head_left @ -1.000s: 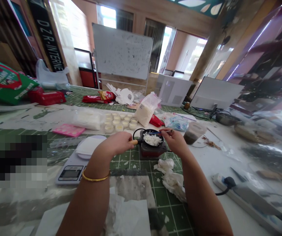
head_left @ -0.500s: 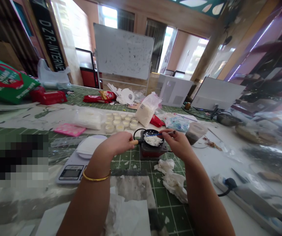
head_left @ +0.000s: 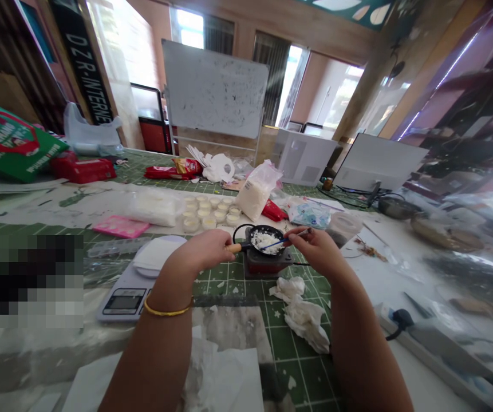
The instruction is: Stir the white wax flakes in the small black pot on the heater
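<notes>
Green gridded mat (head_left: 224, 280), black pan (head_left: 272, 230) on red burner (head_left: 263, 264), white flakes (head_left: 264, 241); left hand (head_left: 198, 250) gripping wooden handle (head_left: 234, 248); right hand (head_left: 315, 249) pinching slim blue utensil (head_left: 291, 236)

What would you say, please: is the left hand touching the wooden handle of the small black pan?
Touching: the head view shows the left hand closed around the wooden handle of the small black pan.

A pan (head_left: 260, 233) is set on a small stove (head_left: 267, 265) on the table (head_left: 302, 372), with rice (head_left: 263, 241) in it and a stick (head_left: 281, 242) held over the rice. To the left, a scale (head_left: 122, 303) is placed, with a plate (head_left: 156, 253) on its far end. Tissues (head_left: 304, 312) are left on the near side of the stove. Cups (head_left: 209, 214) are set beyond the pan, with a bag (head_left: 255, 191) just right of them, and a power strip (head_left: 394, 320) is laid to the right.
</notes>
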`<state>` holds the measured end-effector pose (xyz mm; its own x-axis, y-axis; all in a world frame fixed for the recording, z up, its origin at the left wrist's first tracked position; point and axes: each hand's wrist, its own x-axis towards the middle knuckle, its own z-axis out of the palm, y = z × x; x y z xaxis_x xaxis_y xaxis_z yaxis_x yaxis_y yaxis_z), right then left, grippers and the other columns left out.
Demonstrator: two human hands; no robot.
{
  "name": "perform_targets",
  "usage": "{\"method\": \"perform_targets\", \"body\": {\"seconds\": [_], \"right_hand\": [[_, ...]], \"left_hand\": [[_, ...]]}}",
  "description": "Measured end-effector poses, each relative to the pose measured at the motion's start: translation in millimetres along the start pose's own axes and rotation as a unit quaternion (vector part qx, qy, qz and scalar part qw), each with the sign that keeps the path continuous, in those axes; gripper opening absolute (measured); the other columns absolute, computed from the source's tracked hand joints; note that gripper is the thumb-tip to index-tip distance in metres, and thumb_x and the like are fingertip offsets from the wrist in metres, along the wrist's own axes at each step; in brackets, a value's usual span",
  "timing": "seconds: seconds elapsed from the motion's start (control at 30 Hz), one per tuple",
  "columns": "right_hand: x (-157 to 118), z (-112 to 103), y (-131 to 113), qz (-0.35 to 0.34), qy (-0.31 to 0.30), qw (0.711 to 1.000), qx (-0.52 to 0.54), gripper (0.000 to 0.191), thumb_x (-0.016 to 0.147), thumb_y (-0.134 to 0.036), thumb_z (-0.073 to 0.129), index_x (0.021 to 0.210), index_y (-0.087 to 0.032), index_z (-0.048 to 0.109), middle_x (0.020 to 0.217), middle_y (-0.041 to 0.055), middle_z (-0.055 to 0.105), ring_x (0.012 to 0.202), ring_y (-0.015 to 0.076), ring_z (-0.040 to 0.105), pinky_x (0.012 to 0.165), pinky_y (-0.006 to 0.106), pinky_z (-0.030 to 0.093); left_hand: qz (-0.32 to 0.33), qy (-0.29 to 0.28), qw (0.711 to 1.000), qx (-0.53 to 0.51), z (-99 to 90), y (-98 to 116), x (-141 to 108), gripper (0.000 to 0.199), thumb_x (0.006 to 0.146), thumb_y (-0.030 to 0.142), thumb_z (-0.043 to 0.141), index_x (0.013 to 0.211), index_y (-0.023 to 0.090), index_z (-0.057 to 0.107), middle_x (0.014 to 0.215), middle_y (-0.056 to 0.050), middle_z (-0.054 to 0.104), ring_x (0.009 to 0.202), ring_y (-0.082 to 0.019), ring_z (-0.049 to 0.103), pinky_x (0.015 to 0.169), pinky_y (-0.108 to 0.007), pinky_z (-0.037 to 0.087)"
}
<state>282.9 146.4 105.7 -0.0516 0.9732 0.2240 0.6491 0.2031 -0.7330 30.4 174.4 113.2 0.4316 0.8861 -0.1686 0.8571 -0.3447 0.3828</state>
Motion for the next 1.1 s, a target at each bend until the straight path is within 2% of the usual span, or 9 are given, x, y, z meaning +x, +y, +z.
{"method": "perform_targets", "body": {"seconds": [0.13, 0.3, 0.43, 0.57, 0.67, 0.77, 0.87, 1.0, 1.1], "right_hand": [[4.3, -1.9, 1.8, -0.001, 0.076, 0.997, -0.031, 0.026, 0.078, -0.036, 0.049, 0.089, -0.017, 0.062, 0.077, 0.0053, 0.07, 0.075, 0.0201, 0.063, 0.071, 0.031, 0.043], [4.4, -8.8, 4.2, -0.007, 0.119, 0.988, -0.099, 0.027, 0.079, -0.036, 0.047, 0.088, -0.018, 0.064, 0.077, 0.0063, 0.07, 0.074, 0.0209, 0.062, 0.069, 0.032, 0.043], [-0.2, -9.8, 1.7, -0.002, 0.09, 0.982, -0.165, 0.023, 0.078, -0.032, 0.047, 0.079, -0.02, 0.066, 0.074, 0.0051, 0.07, 0.072, 0.021, 0.062, 0.067, 0.031, 0.042], [-6.4, -7.8, -7.6, -0.018, 0.05, 0.989, -0.136, 0.024, 0.079, -0.034, 0.046, 0.083, -0.022, 0.065, 0.078, 0.0023, 0.07, 0.076, 0.0195, 0.062, 0.068, 0.029, 0.042], [-8.1, -9.0, -11.6, -0.027, 0.077, 0.985, -0.15, 0.025, 0.08, -0.034, 0.045, 0.085, -0.021, 0.065, 0.078, 0.0029, 0.07, 0.076, 0.0198, 0.062, 0.068, 0.029, 0.042], [-9.2, -11.3, -12.5, -0.026, 0.103, 0.973, -0.205, 0.024, 0.079, -0.032, 0.045, 0.077, -0.02, 0.066, 0.071, 0.0042, 0.068, 0.067, 0.0197, 0.06, 0.066, 0.03, 0.041], [-11.5, -9.2, -15.0, -0.033, 0.068, 0.974, -0.212, 0.025, 0.079, -0.031, 0.044, 0.072, -0.021, 0.066, 0.07, 0.0026, 0.067, 0.066, 0.0186, 0.06, 0.066, 0.029, 0.04], [-12.5, 0.1, -19.2, -0.057, 0.021, 0.984, -0.17, 0.026, 0.082, -0.035, 0.043, 0.081, -0.023, 0.066, 0.075, 0.0007, 0.069, 0.07, 0.0182, 0.061, 0.066, 0.028, 0.041], [-12.2, 2.9, -19.9, -0.063, 0.055, 0.982, -0.167, 0.025, 0.082, -0.035, 0.044, 0.088, -0.022, 0.065, 0.078, 0.0023, 0.07, 0.075, 0.0199, 0.061, 0.067, 0.03, 0.041]], "left_hand": [[0.001, 0.001, 1.0, 0.008, -1.3, 1.2, -1.5, 0.024, 0.069, 0.038, 0.05, 0.081, 0.019, 0.059, 0.077, -0.004, 0.062, 0.065, -0.016, 0.056, 0.048, -0.024, 0.032], [-0.003, -0.006, 1.0, -0.003, -1.1, 1.2, -2.3, 0.025, 0.07, 0.039, 0.049, 0.081, 0.019, 0.06, 0.074, -0.003, 0.062, 0.06, -0.016, 0.055, 0.047, -0.024, 0.031], [0.0, -0.001, 1.0, -0.005, -0.4, 0.8, -1.5, 0.024, 0.07, 0.038, 0.05, 0.08, 0.019, 0.06, 0.074, -0.003, 0.062, 0.061, -0.015, 0.055, 0.046, -0.023, 0.03], [-0.004, -0.003, 1.0, -0.008, -0.8, 1.6, -1.6, 0.022, 0.07, 0.037, 0.05, 0.079, 0.019, 0.058, 0.072, -0.003, 0.061, 0.059, -0.014, 0.054, 0.046, -0.023, 0.029], [-0.001, -0.002, 1.0, -0.009, -1.2, 2.5, -2.3, 0.022, 0.07, 0.037, 0.049, 0.078, 0.019, 0.058, 0.072, -0.002, 0.061, 0.058, -0.014, 0.054, 0.045, -0.023, 0.029], [-0.002, -0.008, 1.0, -0.008, -1.2, 2.6, -2.1, 0.022, 0.07, 0.037, 0.049, 0.078, 0.019, 0.059, 0.07, -0.003, 0.061, 0.057, -0.014, 0.054, 0.046, -0.023, 0.03], [-0.003, -0.009, 1.0, -0.014, -0.9, 2.1, -0.8, 0.023, 0.069, 0.037, 0.05, 0.079, 0.019, 0.059, 0.071, -0.003, 0.062, 0.059, -0.014, 0.054, 0.046, -0.023, 0.03], [0.002, 0.0, 1.0, -0.01, 0.1, 1.3, 0.1, 0.023, 0.068, 0.038, 0.05, 0.079, 0.019, 0.059, 0.074, -0.003, 0.062, 0.061, -0.015, 0.055, 0.047, -0.024, 0.031], [-0.001, 0.0, 1.0, -0.011, 1.0, 0.6, 0.4, 0.024, 0.069, 0.038, 0.049, 0.08, 0.02, 0.059, 0.075, -0.003, 0.062, 0.061, -0.016, 0.055, 0.048, -0.025, 0.032]]}}
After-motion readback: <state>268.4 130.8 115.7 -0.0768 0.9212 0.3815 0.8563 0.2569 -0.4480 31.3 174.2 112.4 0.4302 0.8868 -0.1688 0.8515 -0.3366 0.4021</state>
